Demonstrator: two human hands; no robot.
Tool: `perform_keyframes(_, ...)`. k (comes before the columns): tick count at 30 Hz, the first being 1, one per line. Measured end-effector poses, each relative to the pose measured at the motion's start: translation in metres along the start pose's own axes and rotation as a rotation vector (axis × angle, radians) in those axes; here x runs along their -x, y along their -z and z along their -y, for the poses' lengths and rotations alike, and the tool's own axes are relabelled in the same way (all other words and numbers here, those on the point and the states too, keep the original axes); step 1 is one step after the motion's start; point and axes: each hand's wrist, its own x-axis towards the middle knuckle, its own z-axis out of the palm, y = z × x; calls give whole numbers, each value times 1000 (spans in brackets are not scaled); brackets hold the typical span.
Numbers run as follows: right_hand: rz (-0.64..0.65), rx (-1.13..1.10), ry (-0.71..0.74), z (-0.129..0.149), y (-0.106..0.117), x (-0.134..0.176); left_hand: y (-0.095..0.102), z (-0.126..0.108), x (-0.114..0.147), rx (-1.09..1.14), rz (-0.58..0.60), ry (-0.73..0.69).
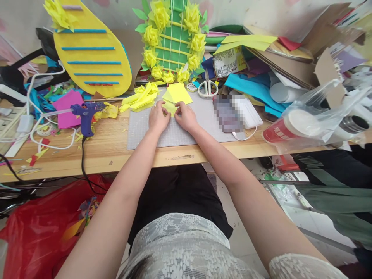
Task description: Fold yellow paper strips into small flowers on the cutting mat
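My left hand (159,117) and my right hand (186,117) are close together over a grey cutting mat (139,135). Both pinch a thin yellow sheet of paper (169,107) between thumb and fingers, and the fingers partly cover it. Just beyond lies a stack of yellow paper squares (180,92). To the left is a pile of folded yellow paper strips (140,99). Behind the mat stands a green instrument-shaped board (174,46) with white strings, edged with yellow paper flowers (151,35).
White-handled scissors (208,88) and a tape roll (191,87) lie at the mat's back edge. A blurred phone-like object (229,114) and white power bank (248,111) lie right, near a bagged red cup (280,130). Left are a glue gun (86,116) with cord and a yellow pear-shaped board (95,58).
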Motion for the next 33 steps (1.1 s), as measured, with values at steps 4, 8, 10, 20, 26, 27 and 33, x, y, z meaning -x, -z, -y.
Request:
perform_keyframes(4, 6, 23, 42, 1, 2, 2, 0, 0, 0, -78, 40, -63)
perform_keyframes(8, 4, 59, 87, 1, 2, 2, 0, -2, 1, -162, 76, -109)
perform_keyframes(10, 10, 67, 96, 1, 1, 2, 0, -3, 2, -187, 72, -107)
perform_keyframes(20, 45, -132, -38, -6, 6, -4, 2, -8, 8, -242, 90, -91)
perform_keyframes(26, 44, -97, -17, -4, 5, -1, 2, -8, 8, -242, 94, -80)
perform_keyframes(27, 42, -91, -2, -4, 5, 0, 2, -8, 8, -240, 95, -77)
perform_keyframes(33, 35, -42, 11, -2, 5, 2, 3, -9, 7, -250, 95, -58)
